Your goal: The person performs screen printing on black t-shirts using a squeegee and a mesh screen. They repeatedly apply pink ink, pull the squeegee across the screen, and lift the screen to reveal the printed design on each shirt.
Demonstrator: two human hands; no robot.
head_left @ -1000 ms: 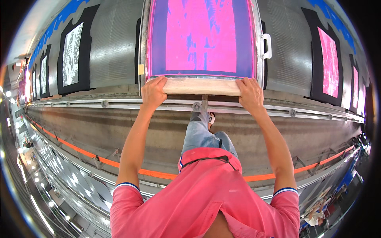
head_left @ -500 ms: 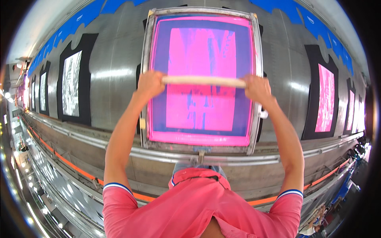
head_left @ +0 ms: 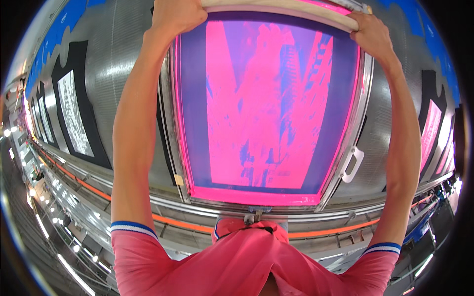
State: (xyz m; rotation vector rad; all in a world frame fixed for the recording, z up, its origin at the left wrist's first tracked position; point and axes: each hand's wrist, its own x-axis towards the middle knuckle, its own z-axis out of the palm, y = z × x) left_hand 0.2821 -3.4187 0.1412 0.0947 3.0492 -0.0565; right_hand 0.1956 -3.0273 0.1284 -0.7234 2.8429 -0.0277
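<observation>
A wooden-handled squeegee (head_left: 281, 11) lies across the far end of a framed printing screen (head_left: 173, 163). My left hand (head_left: 178, 16) grips its left end and my right hand (head_left: 371, 33) its right end, fingers wrapped round the handle. Bright pink ink (head_left: 256, 113) covers the image area of the mesh, with streaks of blue-violet showing through. A violet border surrounds that area, and a pink ink band runs along the near edge. Both arms are stretched far forward over the frame. The squeegee's blade edge is hidden from me.
Black garment pieces with white prints (head_left: 75, 113) lie on the grey table (head_left: 116, 64) at left. Another with a pink print (head_left: 430, 129) lies at right. A white handle (head_left: 352, 164) sticks out at the frame's right side. Metal rails and an orange strip (head_left: 182, 223) run along the near side.
Both hands have pushed the squeegee from the middle of the screen to its far end. My view has shifted closer over the frame, and the arms are straighter.
</observation>
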